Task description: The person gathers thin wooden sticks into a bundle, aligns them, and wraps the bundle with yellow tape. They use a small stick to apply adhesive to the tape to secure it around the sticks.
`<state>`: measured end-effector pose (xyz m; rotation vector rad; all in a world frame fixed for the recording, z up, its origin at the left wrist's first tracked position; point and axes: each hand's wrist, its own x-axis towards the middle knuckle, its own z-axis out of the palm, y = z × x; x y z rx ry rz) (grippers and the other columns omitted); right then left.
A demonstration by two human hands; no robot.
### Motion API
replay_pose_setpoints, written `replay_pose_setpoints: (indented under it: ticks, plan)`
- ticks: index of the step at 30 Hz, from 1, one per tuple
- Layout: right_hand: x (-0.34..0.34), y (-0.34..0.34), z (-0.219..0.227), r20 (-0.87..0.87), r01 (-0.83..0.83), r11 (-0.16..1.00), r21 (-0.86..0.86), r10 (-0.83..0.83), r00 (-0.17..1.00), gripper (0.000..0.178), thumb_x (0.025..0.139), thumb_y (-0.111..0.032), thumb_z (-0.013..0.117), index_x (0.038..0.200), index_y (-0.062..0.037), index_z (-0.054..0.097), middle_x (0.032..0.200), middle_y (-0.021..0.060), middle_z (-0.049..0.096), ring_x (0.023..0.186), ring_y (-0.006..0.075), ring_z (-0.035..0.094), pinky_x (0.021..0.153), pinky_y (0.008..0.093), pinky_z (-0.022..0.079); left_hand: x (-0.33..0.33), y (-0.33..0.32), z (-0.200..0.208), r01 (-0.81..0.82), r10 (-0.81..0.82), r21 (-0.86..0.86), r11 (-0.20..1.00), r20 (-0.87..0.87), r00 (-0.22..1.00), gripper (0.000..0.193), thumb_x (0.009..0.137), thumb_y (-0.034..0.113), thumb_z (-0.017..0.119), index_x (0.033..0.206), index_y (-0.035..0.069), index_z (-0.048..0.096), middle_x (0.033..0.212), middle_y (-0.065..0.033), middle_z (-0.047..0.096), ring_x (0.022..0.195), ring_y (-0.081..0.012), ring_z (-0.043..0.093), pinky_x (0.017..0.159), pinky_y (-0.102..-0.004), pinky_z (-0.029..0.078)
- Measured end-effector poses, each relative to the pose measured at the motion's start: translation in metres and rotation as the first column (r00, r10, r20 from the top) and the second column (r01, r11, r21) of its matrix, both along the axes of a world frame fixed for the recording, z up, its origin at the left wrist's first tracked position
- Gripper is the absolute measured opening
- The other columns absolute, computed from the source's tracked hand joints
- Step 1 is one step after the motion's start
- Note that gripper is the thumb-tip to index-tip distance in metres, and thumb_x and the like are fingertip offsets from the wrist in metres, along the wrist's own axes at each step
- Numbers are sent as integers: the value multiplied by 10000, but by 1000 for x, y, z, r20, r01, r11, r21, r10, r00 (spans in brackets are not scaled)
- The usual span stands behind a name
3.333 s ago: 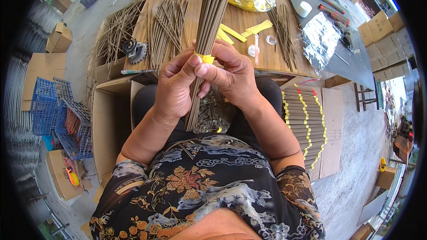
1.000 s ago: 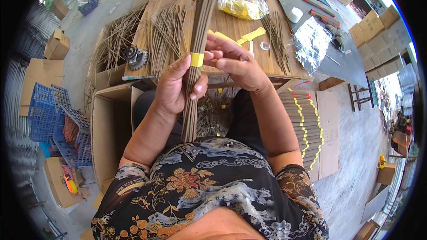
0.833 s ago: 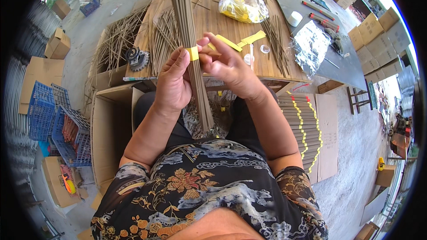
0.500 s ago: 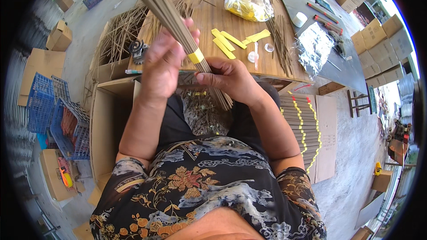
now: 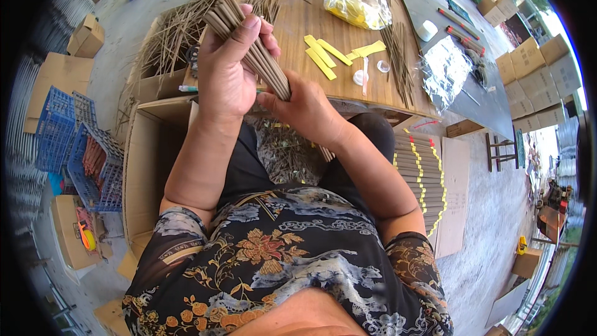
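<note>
A bundle of thin brown incense sticks (image 5: 263, 65) slants in front of me, held in both hands above the near edge of the table. My left hand (image 5: 229, 74) is wrapped around its upper part, thumb across the sticks and the blunt tops showing past it. Around the lower part closes my right hand (image 5: 308, 107), its fingers partly out of sight. The lower tips poke out below that hand, over my lap. No yellow band shows on the bundle now. Several yellow paper strips (image 5: 320, 59) lie on the wooden table (image 5: 292, 34) beyond my hands.
A clear bag (image 5: 359, 6) with yellow contents and loose sticks (image 5: 398, 65) lie on the table. An open cardboard box (image 5: 140, 174) stands at my left. On my right, banded stick bundles (image 5: 418, 180) rest on cardboard. Blue crates (image 5: 59, 127) are at far left.
The bundle has slid down through my hands, so less of it sticks up past my left hand. My left fingers have closed around it. The yellow band has gone out of sight.
</note>
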<state>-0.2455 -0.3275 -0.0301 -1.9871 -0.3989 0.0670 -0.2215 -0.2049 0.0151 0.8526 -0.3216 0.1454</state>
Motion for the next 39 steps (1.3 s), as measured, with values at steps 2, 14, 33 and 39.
replay_pose_setpoints:
  ticks: [2, 14, 33, 39]
  plan:
    - [-7, 2, 1, -3, -52, 996, 74, 52, 999, 266, 788, -212, 635, 807, 8, 487, 621, 127, 553, 597, 261, 567, 552, 354, 437, 3, 5, 6, 50, -48, 23, 998, -96, 994, 196, 857, 169, 547, 993, 28, 542, 715, -42, 533, 606, -138, 481, 575, -270, 417]
    - [-5, 9, -16, 107, -73, 986, 150, 57, 993, 206, 837, -220, 600, 791, -53, 488, 490, -31, 403, 368, 45, 358, 330, 190, 299, 23, 10, 5, 89, -84, 12, 996, -213, 973, 186, 845, 213, 573, 845, 34, 520, 542, 33, 418, 448, -61, 378, 426, -208, 326]
    - [-7, 13, -14, -113, 4, 1000, -15, -6, 994, 260, 823, -220, 581, 815, 34, 526, 617, 148, 542, 586, 162, 521, 583, 337, 442, 33, 21, 0, 7, -3, 22, 1000, -183, 983, 162, 840, 189, 573, 852, 28, 570, 502, 56, 372, 389, -47, 321, 388, -203, 291]
    - [1, 0, -34, -224, -180, 960, 213, 227, 948, 205, 820, -190, 624, 884, -22, 526, 676, -45, 484, 603, 39, 428, 533, 201, 378, 28, 18, -4, 100, -98, 20, 995, -99, 990, 156, 844, 185, 562, 860, 32, 583, 490, 62, 343, 384, -44, 307, 377, -204, 279]
